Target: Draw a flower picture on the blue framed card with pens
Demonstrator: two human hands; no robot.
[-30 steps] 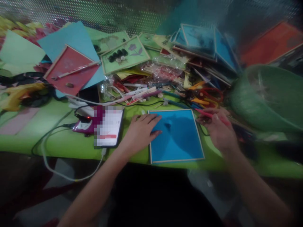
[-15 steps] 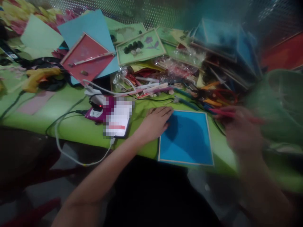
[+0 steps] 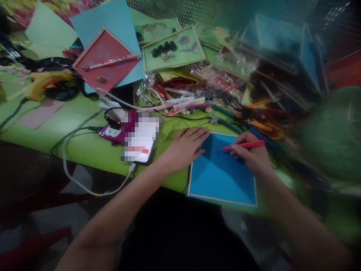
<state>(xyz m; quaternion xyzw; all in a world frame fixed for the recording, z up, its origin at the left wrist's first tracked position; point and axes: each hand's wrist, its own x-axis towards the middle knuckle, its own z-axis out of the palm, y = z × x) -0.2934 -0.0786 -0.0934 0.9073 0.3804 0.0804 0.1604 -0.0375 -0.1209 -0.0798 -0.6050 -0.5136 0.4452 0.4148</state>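
A square blue panel [image 3: 222,180] edged with thin pale strips lies flat at the front edge of the green table. My left hand [image 3: 184,148] rests flat, fingers stretched out, across its upper left corner and the tabletop. Between the thumb and fingers of my right hand [image 3: 255,156] is a red pen [image 3: 251,144]. Its tip points down at the upper middle of the panel, close beside a small faint mark; whether it touches the surface I cannot tell. Left of my left hand lies a lit phone [image 3: 141,137] with its screen blurred out.
A purple power strip [image 3: 114,131] with a white cable sits beside the phone. Behind are a framed red panel [image 3: 105,62], a green panel with dark stones [image 3: 175,49], orange-handled scissors [image 3: 267,128] and stacked blue panels [image 3: 279,45]. A green bucket [image 3: 335,131] stands at the right.
My right hand has moved left with the red pen, from beside the blue panel to over it. The left hand has stayed at the panel's corner. The view has shifted slightly.
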